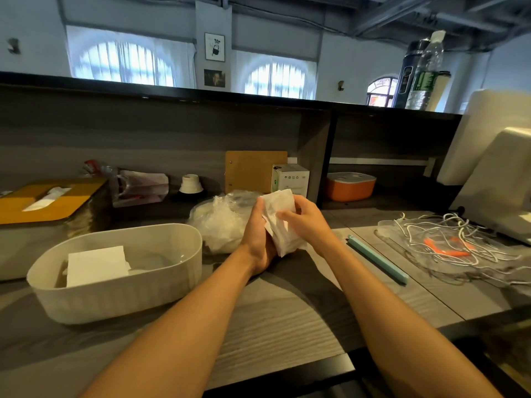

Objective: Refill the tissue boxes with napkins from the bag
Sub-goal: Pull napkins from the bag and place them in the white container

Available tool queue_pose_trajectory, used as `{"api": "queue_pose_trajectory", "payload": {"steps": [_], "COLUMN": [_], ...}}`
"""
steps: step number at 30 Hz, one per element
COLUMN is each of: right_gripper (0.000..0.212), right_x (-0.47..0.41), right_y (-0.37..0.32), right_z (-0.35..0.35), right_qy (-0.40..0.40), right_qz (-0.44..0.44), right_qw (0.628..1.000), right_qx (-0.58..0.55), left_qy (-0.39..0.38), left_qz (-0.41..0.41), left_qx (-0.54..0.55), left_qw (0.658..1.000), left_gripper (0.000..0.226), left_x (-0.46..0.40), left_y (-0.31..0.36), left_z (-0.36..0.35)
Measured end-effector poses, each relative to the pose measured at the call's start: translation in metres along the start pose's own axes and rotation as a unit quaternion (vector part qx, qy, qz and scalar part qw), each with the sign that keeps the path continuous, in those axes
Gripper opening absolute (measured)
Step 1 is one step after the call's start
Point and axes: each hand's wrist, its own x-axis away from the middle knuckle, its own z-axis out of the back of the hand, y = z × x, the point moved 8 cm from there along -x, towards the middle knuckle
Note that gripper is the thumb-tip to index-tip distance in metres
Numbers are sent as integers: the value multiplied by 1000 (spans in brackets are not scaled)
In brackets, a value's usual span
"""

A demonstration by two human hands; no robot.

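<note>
The left hand [256, 239] wraps its fingers round a stack of white napkins [280, 222] from the left, while the right hand [306, 218] pinches the stack's right side; both hold it upright above the middle of the desk [287, 320], just in front of the clear plastic bag [221, 222]. Going from the desk's left edge: a yellow-lidded tissue box [43, 202] with a tissue poking from its slot sits at the far left, then the open cream tissue box [115, 271], its long axis running left to right, with a few folded napkins [96, 264] lying in its left half. That open box lies down and left of the stack, so I judge the left hand the nearer one for the drop. Right of the hands lie a teal stick [376, 259] and tangled white cords [448, 237]. The small white carton [290, 179] behind the bag bears print too small to read.
</note>
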Motion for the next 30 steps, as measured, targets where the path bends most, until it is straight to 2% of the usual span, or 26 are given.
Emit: {"api": "queue_pose_trajectory", "payload": {"steps": [6, 9, 12, 17, 22, 25, 27, 30], "right_gripper": [24, 16, 15, 21, 30, 24, 18, 9], "right_x": [-1, 0, 0, 1, 4, 5, 4, 2], "right_y": [6, 6, 15, 33, 41, 37, 25, 9], "right_z": [7, 10, 13, 18, 34, 46, 47, 31], "right_qy": [21, 41, 62, 104, 169, 189, 170, 107], "right_qz": [-5, -10, -53, -118, -155, -142, -88, -49], "right_qw": [999, 994, 976, 927, 909, 901, 918, 946], "right_qx": [-43, -100, -201, -341, -349, -363, -346, -303], "left_qy": [2, 18, 26, 102, 132, 153, 148, 109], "left_qz": [4, 10, 28, 34, 34, 45, 45, 39], "left_qx": [-23, 3, 22, 26, 32, 75, 119, 159], "left_qw": [1000, 1000, 999, 994, 990, 984, 981, 981], "left_gripper": [71, 54, 36, 25, 43, 37, 33, 45], "left_x": [-3, -1, 0, -7, -14, -9, -9, -11], "left_y": [-2, -1, -3, -5, -8, -8, -8, -7], "left_z": [2, 4, 5, 17, 28, 31, 30, 27]}}
